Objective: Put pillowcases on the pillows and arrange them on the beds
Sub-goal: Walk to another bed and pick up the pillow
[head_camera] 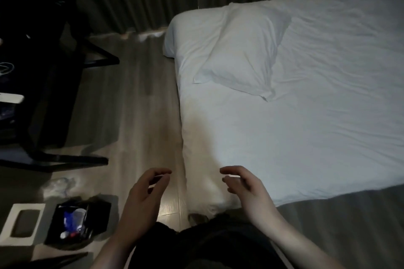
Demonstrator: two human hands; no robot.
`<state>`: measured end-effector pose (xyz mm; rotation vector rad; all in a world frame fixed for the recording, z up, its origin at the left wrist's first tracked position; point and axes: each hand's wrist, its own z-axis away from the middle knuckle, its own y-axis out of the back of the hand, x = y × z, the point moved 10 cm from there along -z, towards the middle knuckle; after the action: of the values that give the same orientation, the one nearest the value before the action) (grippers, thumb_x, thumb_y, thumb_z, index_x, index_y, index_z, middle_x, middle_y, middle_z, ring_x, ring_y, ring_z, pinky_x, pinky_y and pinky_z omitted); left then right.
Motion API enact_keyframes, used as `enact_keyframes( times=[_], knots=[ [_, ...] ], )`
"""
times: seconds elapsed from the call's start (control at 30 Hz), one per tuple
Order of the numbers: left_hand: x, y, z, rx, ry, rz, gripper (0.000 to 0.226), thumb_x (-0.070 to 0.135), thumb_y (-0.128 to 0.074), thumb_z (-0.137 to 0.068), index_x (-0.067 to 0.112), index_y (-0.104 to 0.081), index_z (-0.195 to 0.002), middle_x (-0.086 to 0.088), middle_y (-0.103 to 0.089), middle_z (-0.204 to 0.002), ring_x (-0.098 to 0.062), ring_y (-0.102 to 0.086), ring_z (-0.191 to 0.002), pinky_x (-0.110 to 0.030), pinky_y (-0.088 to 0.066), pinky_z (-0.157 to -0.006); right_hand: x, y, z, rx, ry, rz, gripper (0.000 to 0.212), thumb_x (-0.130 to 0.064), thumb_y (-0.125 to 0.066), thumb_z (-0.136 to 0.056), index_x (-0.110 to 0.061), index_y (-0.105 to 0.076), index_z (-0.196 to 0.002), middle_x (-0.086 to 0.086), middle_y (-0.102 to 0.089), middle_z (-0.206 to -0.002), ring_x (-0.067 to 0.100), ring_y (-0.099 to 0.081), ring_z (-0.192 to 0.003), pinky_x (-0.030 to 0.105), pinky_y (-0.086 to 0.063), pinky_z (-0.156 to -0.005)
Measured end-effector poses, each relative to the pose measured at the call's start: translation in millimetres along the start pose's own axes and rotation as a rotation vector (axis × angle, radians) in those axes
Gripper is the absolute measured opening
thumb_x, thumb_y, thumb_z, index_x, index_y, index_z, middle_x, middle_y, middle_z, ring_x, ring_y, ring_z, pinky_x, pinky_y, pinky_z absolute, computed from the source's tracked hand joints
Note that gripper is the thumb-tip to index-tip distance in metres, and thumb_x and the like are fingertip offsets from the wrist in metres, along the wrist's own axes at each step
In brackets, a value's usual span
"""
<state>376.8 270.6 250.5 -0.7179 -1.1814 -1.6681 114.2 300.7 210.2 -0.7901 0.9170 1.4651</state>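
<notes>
White bed point(306, 137), cased pillow point(238, 50) well beyond left hand point(142, 201), right hand point(247, 188), both loosely open

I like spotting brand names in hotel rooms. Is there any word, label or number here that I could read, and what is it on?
No text can be read anywhere.
The black bin on the floor holds blue and white packaging: too blurred to read.
The dark table carries pale items: no legible print.
The pillow and the bed are plain white.

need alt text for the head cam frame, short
Two empty, loosely curled hands, left hand and right hand, hover at the near corner of a white-sheeted bed. One cased white pillow lies on it askew. Dark bin on floor, left.
</notes>
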Motion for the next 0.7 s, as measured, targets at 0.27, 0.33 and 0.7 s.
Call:
enact_keyframes(
  times=[0.27,0.33,0.7],
  knots=[
    [-3.5,45.8,-123.0,-0.191,-0.012,-0.071,0.023,0.021,-0.061,-0.102,0.039,-0.075,-0.099,0.007,-0.076,-0.103,-0.005,-0.071,-0.093,-0.019,-0.052,-0.079,7.9,-32.7,-53.1,0.256,-0.114,-0.123,0.019,-0.023,-0.062,-0.102,-0.033,-0.075,-0.111,-0.003,-0.074,-0.111,0.023,-0.069,-0.109,0.054,-0.051,-0.104],
    [-3.0,63.0,-158.6,-0.236,-0.024,-0.092,0.023,0.018,-0.062,-0.101,0.037,-0.075,-0.098,0.004,-0.076,-0.099,-0.004,-0.071,-0.089,-0.011,-0.050,-0.072,2.1,-56.6,-71.6,0.320,-0.142,-0.157,0.020,-0.024,-0.061,-0.102,-0.035,-0.075,-0.109,-0.008,-0.073,-0.114,0.021,-0.070,-0.109,0.052,-0.052,-0.104],
    [14.0,202.9,-332.5,-0.396,0.036,-0.177,0.016,0.035,-0.058,-0.103,0.035,-0.073,-0.101,0.030,-0.070,-0.103,0.014,-0.062,-0.097,-0.014,-0.044,-0.080,-117.7,-230.5,-187.7,0.369,-0.109,-0.272,0.013,-0.025,-0.068,-0.098,-0.028,-0.075,-0.109,0.001,-0.075,-0.108,0.011,-0.070,-0.103,0.020,-0.051,-0.091]
  ],
)
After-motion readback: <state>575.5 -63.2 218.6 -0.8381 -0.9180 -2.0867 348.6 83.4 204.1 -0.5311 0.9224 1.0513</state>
